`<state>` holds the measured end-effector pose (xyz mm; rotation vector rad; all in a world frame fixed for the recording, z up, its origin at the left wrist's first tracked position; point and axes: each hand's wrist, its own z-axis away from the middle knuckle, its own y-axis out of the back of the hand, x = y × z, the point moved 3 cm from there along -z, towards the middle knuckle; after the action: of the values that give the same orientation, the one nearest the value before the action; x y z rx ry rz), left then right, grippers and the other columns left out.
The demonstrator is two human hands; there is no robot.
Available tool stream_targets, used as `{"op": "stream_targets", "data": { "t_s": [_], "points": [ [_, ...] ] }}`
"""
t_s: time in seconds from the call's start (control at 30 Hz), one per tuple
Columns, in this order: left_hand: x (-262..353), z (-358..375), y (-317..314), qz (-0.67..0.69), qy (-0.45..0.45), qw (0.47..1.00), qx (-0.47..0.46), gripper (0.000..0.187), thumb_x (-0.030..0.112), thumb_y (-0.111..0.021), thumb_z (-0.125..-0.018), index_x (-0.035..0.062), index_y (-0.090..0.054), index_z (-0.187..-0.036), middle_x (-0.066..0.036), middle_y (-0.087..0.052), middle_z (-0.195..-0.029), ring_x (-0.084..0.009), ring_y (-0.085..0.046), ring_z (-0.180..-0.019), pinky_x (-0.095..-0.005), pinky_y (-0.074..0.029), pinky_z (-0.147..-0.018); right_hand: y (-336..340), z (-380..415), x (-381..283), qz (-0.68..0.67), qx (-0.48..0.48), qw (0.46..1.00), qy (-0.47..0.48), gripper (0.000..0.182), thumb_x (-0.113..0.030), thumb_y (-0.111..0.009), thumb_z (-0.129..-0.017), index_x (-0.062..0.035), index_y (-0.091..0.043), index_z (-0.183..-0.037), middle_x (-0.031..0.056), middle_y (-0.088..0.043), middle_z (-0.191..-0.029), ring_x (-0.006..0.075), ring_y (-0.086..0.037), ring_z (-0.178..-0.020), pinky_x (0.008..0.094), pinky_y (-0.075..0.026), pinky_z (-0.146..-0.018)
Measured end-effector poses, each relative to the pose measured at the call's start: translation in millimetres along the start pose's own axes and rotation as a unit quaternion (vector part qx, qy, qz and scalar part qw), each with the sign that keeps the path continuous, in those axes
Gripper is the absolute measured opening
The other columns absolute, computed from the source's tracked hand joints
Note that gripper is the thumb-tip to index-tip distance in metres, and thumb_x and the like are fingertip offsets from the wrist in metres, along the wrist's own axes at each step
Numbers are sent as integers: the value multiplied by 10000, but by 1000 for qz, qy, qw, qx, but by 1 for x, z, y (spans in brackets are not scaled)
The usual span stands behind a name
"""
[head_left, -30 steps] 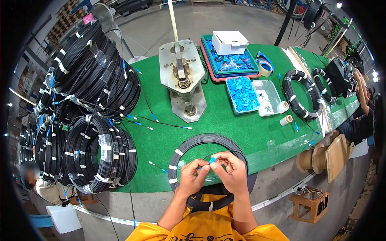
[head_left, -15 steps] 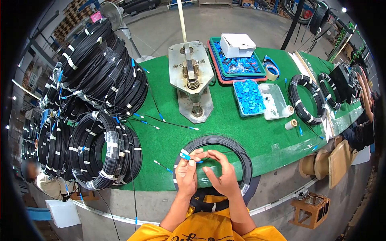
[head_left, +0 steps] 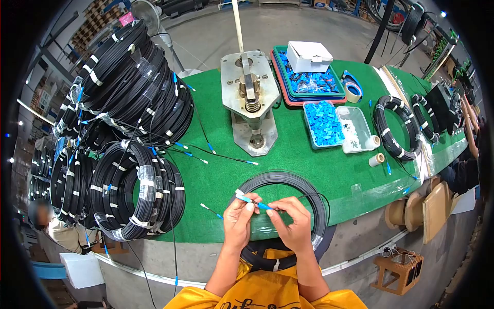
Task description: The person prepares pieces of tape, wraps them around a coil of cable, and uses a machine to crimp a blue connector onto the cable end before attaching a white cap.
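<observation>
A blue fibre connector [head_left: 244, 198] with a white tip sits pinched between the thumb and fingers of my left hand [head_left: 237, 222]. My right hand [head_left: 292, 224] is closed on the black cable [head_left: 277, 209] just behind the connector's blue tail end. This cable appears to belong to the black cable coil [head_left: 320, 206], which lies at the table's front edge beneath both hands and partly over my lap. Left of my left hand, another cable end with a blue boot [head_left: 219, 216] and a pale tip rests on the green mat.
Stacked black cable coils [head_left: 139, 92] stand on the left, loose ends trailing. A metal hand press [head_left: 251, 103] stands centrally. Behind right are a tub of blue connector parts [head_left: 323, 123], a clear tub [head_left: 357, 116] and stacked trays [head_left: 337, 94]. Another person's arm [head_left: 469, 118] shows far right.
My right hand has closed from loosely spread fingers onto the cable behind the connector. The connector now shows more clearly between my hands. The view has shifted slightly.
</observation>
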<state>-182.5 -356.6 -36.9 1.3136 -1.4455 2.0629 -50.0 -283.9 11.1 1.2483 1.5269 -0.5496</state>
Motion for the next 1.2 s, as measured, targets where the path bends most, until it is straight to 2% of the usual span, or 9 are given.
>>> {"op": "stream_targets", "data": {
  "t_s": [0.1,0.17,0.23,0.4,0.5,0.6,0.93,1.03,1.2],
  "points": [
    [10,-4,0,12,-17,1000,-4,293,66,-596,-955,-29,-584,-1232,-121,-646,-1110,-143,-600,-921,-275,-481,-806,0,0,1,-7,2,1000,2,132,-23,-746,-808,-1,-704,-931,102,-677,-885,192,-652,-790,288,-518,-692],
    [14,-7,3,16,-45,999,-15,331,103,-597,-959,11,-559,-1274,-115,-637,-1096,-157,-603,-913,-293,-503,-773,1,0,0,-10,0,1000,-4,139,-25,-745,-806,-8,-705,-938,102,-669,-879,212,-649,-795,303,-516,-695],
    [18,-8,4,13,-51,999,-4,294,97,-600,-958,4,-585,-1236,-117,-644,-1077,-152,-610,-876,-285,-504,-753,1,0,-2,-13,-4,1000,-10,146,-27,-745,-804,-14,-707,-945,102,-662,-872,232,-645,-801,318,-513,-698],
    [19,-11,10,-45,-48,998,-3,202,97,-604,-964,-3,-633,-1138,-99,-661,-1001,-128,-613,-799,-258,-491,-694,2,1,-5,-13,-15,999,-36,125,-38,-732,-824,-10,-709,-943,102,-658,-860,211,-647,-767,296,-512,-655],
    [20,-10,4,-18,-27,999,11,191,68,-613,-957,-34,-645,-1115,-50,-639,-923,-87,-569,-780,-233,-452,-691,3,0,-6,-16,-11,1000,-22,118,-42,-728,-828,-13,-710,-941,97,-653,-840,207,-634,-748,288,-503,-638],
    [16,-9,4,-21,-23,999,10,178,85,-620,-958,-29,-646,-1093,-41,-629,-900,-85,-559,-771,-229,-441,-691,3,1,-4,-17,-14,999,-25,105,-40,-722,-832,-14,-712,-933,92,-646,-816,205,-613,-723,285,-493,-616],
    [13,-7,2,-15,-13,1000,4,176,100,-626,-958,-24,-647,-1081,-47,-638,-907,-93,-560,-773,-234,-441,-709,4,-1,-9,-8,2,1000,-7,73,-35,-719,-831,-17,-716,-902,77,-642,-794,203,-590,-717,288,-496,-603],
    [13,-4,1,-15,-21,1000,3,176,102,-630,-956,-24,-648,-1077,-49,-645,-911,-95,-560,-770,-235,-446,-719,5,-1,-11,9,16,1000,-4,77,-43,-732,-822,-25,-721,-896,68,-637,-778,198,-574,-703,287,-479,-596],
    [9,-5,2,13,-17,1000,-20,183,108,-653,-943,-16,-654,-1078,-51,-649,-921,-107,-569,-824,-250,-452,-768,7,-1,-14,62,26,997,35,110,-68,-764,-793,-54,-733,-898,47,-564,-699,199,-500,-646,316,-393,-584]
  ]
}}
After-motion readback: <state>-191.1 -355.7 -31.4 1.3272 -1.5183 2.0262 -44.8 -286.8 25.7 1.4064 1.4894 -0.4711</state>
